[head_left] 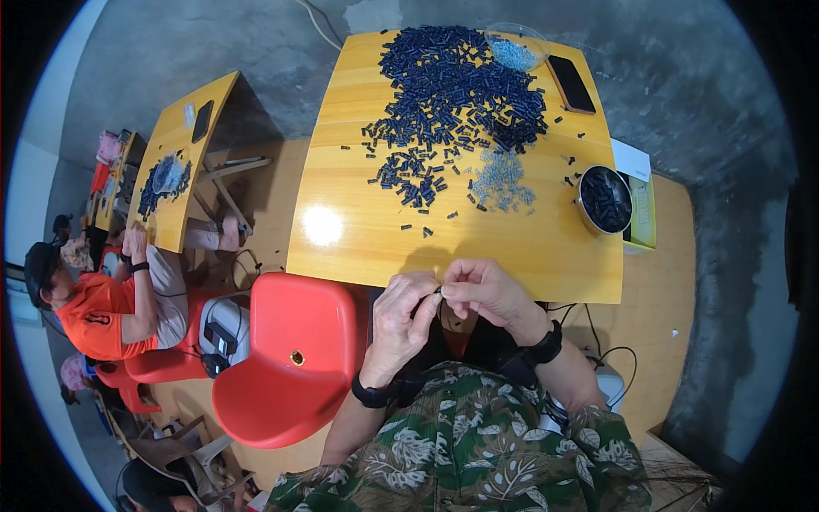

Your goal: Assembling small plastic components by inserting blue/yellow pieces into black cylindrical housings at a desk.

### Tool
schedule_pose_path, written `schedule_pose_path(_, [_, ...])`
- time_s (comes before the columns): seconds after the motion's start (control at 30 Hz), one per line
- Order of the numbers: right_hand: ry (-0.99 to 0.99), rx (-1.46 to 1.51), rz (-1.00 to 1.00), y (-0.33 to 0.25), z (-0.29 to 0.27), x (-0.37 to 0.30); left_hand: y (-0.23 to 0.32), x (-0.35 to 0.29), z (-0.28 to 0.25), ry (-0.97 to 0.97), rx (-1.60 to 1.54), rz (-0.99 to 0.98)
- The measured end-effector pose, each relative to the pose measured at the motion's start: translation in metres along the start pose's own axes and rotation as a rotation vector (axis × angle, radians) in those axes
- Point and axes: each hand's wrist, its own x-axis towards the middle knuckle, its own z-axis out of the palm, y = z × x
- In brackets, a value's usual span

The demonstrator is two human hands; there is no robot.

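My left hand [399,314] and my right hand [486,294] meet at the near edge of the yellow wooden table [341,183]. Between the left thumb and fingers shows a small black plastic part [438,290]. My right thumb and forefinger are pinched together against its end; whatever tiny thing they hold is hidden. Beyond my hands lies a big spread of short black tubular parts [452,85]. At its near right side is a small heap of clear little pieces [503,179].
A clear bowl [546,44] with light blue pieces and a phone [572,84] sit at the far right. A metal bowl [583,215] of black parts stands near the right edge. Left of me are a red chair [299,316] and a person in orange [107,311] at another table.
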Motion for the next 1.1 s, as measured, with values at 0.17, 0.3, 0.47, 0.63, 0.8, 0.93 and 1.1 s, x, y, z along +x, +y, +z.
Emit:
schedule_pose_path(0.17, [0.408,-0.79,-0.428,0.0,-0.003,0.01,-0.011,-0.006,0.002,0.084,-0.074,-0.133])
schedule_pose_path(0.3, [0.692,-1.383,-0.753,-0.017,-0.001,0.025,-0.016,-0.008,-0.001,0.11,-0.137,-0.235])
schedule_pose_path(0.47, [0.677,-1.715,-0.629,-0.018,-0.011,0.039,-0.016,-0.007,-0.001,0.114,-0.162,-0.245])
schedule_pose_path(0.63, [0.676,-1.792,-0.557,-0.016,-0.016,0.045,-0.012,-0.003,-0.002,0.102,-0.141,-0.238])
schedule_pose_path(0.8, [0.634,-1.489,-0.758,-0.013,0.004,0.024,-0.007,-0.001,-0.004,0.105,-0.114,-0.211])
schedule_pose_path(0.93, [0.355,-0.485,-0.398,-0.012,0.014,-0.005,0.001,0.003,-0.004,0.101,-0.108,-0.156])
schedule_pose_path(1.1, [0.288,-0.346,-0.43,-0.015,0.019,-0.02,0.012,0.008,-0.002,0.068,-0.107,-0.111])
